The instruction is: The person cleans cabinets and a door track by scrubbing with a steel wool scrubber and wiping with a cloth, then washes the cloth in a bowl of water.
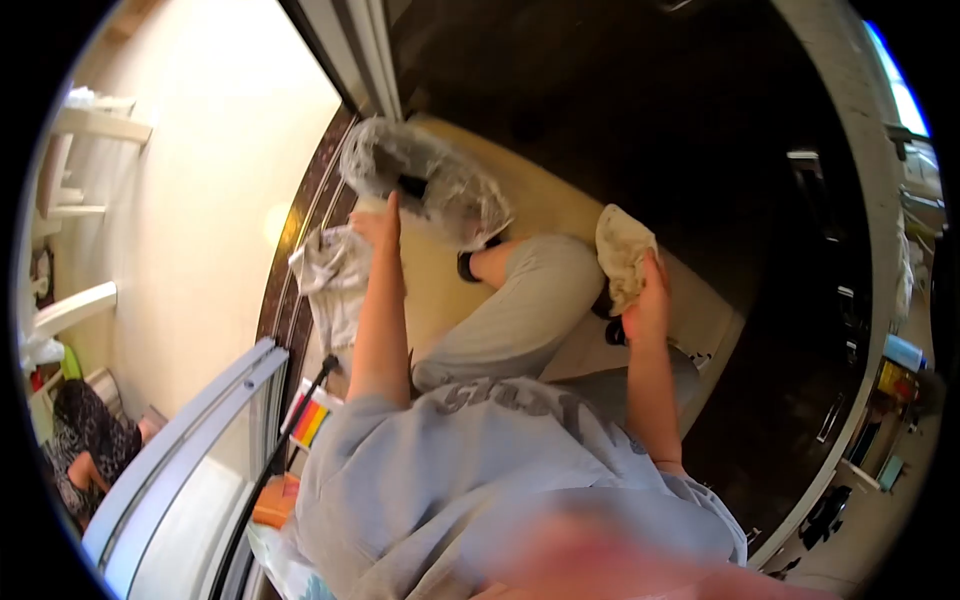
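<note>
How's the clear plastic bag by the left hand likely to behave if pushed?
The clear plastic bag is probably floppy: its film looks thin and crumpled, so expect it to fold before it slides. Likely light for its bulk, though a dark patch shows at it and I can't tell if that's contents. Rolling seems unlikely given the slack, uneven shape.

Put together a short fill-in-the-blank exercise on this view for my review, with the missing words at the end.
1. The right hand holds a stained cloth that is off-____ in colour.
2. Close to the left hand is a crumpled, see-through bag made of ____.
3. Across the chest of the grey shirt runs a row of dark printed ____.

Missing words: white; plastic; letters
</note>
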Motion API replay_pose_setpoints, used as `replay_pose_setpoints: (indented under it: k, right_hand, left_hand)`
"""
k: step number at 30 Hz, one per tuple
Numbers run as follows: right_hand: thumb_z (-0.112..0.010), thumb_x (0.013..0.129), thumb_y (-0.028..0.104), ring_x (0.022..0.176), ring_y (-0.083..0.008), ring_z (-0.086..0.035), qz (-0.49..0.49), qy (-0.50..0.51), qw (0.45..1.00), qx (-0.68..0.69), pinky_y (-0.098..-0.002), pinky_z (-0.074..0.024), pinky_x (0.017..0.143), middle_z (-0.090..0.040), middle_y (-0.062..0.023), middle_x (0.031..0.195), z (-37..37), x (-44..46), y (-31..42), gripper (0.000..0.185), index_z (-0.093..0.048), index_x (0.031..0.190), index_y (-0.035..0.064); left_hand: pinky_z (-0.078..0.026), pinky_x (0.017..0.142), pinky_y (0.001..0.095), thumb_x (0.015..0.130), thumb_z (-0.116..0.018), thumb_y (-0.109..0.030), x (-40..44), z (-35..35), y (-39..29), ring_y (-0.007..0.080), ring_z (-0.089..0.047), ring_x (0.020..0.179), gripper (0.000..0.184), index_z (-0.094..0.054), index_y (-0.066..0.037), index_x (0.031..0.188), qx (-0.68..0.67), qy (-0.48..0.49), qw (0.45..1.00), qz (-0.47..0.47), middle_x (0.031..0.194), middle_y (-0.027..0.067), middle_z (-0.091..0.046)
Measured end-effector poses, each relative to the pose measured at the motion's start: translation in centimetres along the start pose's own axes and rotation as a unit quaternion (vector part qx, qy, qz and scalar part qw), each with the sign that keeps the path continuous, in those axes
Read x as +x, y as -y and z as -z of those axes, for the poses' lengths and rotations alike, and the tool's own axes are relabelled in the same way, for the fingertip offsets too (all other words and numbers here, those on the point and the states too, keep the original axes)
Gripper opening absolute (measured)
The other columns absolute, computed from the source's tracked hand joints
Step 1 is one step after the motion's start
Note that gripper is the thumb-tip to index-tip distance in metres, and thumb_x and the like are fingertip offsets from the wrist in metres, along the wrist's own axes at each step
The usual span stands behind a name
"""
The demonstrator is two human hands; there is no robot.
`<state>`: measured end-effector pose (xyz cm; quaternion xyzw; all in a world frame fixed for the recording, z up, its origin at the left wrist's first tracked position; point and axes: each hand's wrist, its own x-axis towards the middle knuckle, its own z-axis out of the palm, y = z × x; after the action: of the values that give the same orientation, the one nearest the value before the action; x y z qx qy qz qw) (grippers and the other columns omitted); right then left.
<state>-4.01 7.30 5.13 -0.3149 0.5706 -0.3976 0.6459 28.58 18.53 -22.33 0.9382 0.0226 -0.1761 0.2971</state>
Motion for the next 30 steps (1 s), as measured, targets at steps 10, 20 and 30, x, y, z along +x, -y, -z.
replay_pose_setpoints:
  k: [10, 20, 30]
  right_hand:
    - [-0.051, 0.085, 0.016, 0.118, -0.0277, -0.042, 0.466, 0.319, 0.704, -0.431, -0.0335, -0.0320, 0.098, -0.047, -0.0159, 0.125, -9.6, -7.2, 4.5, 0.041, -0.044, 0.123, 0.0016]
    - [-0.049, 0.086, 0.011, 0.114, -0.0306, -0.046, 0.405, 0.168, 0.801, -0.409, -0.0349, -0.0360, 0.095, -0.049, -0.0161, 0.122, -0.8, -7.6, 4.8, 0.036, -0.047, 0.121, 0.0024]
    - [-0.047, 0.088, 0.012, 0.106, -0.0301, -0.052, 0.331, 0.104, 0.846, -0.405, -0.0344, -0.0402, 0.088, -0.054, -0.0168, 0.114, 5.5, -7.2, 1.5, 0.031, -0.049, 0.118, 0.0015]
  left_hand:
    - [-0.042, 0.084, 0.0265, 0.088, -0.047, -0.008, -23.1, 12.7, -13.3, 0.0133, -0.051, 0.097, 0.027, -0.049, -0.003, 0.115, -0.546, 0.453, 0.662, -0.243, 0.109, 0.0052, -0.052]
    - [-0.044, 0.077, 0.0251, 0.083, -0.056, -0.017, -14.5, 18.9, -28.1, 0.0145, -0.055, 0.092, 0.033, -0.052, 0.002, 0.110, -0.598, 0.152, 0.663, -0.424, 0.105, 0.0063, -0.057]
    - [-0.043, 0.074, 0.0405, 0.072, -0.060, -0.012, -8.2, 22.2, -39.5, 0.0334, -0.053, 0.087, 0.016, -0.060, -0.002, 0.084, -0.212, -0.253, 0.601, -0.728, 0.091, 0.0147, -0.056]
